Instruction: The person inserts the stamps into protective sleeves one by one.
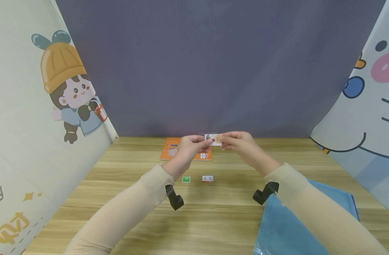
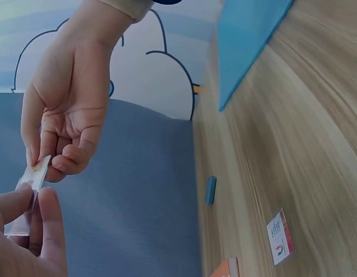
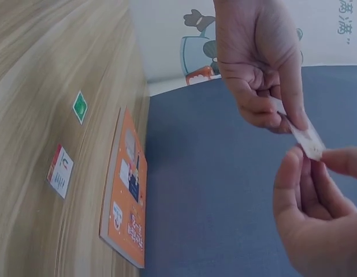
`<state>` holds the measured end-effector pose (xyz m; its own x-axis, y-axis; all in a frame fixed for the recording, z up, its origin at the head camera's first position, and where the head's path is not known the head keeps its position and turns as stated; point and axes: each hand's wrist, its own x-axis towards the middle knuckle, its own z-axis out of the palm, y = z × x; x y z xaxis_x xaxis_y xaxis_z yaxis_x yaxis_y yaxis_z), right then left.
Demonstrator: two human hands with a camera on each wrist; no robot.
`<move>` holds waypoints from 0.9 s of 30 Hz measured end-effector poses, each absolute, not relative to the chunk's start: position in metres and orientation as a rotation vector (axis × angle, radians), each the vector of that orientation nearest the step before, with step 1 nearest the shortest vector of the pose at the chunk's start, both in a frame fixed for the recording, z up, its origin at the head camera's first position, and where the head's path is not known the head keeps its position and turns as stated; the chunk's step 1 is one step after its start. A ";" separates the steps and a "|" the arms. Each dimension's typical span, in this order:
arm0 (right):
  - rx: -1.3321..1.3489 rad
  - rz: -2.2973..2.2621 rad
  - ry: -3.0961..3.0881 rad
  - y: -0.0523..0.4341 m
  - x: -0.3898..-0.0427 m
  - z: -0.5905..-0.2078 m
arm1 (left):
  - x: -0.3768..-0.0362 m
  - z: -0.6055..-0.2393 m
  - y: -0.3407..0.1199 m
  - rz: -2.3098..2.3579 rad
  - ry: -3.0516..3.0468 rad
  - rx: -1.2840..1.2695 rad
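Both hands held one small printed picture card in a clear sleeve [image 1: 213, 139] above the wooden table [image 1: 134, 219], over the near edge of the orange printed board [image 1: 172, 151]. The left hand [image 1: 189, 145] pinched the card's left end between thumb and fingers; the right hand [image 1: 237, 141] pinched its right end. Nearer than the orange board lay a small green square card [image 1: 186, 179] and, just beside it, a white card with red and blue marks [image 1: 208, 178]. A blue mesh pouch [image 1: 287, 226] lay well to the board's right, under the right sleeve
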<state>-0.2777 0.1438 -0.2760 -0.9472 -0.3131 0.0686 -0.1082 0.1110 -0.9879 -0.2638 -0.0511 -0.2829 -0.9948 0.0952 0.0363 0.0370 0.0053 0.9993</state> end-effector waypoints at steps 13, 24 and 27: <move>-0.441 -1.929 2.234 0.145 -0.279 -0.282 | -0.264 -0.286 -0.049 2.198 2.162 0.171; -0.418 -1.952 2.248 0.141 -0.277 -0.281 | -0.263 -0.288 -0.050 2.213 2.201 0.181; -0.424 -1.949 2.260 0.144 -0.277 -0.279 | -0.263 -0.287 -0.050 2.208 2.209 0.173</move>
<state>-0.2774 0.1443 -0.2794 -0.9525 -0.2920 0.0863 -0.1283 0.1278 -0.9835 -0.2630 -0.0505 -0.2874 -0.9938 0.0877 0.0686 0.0686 -0.0029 0.9976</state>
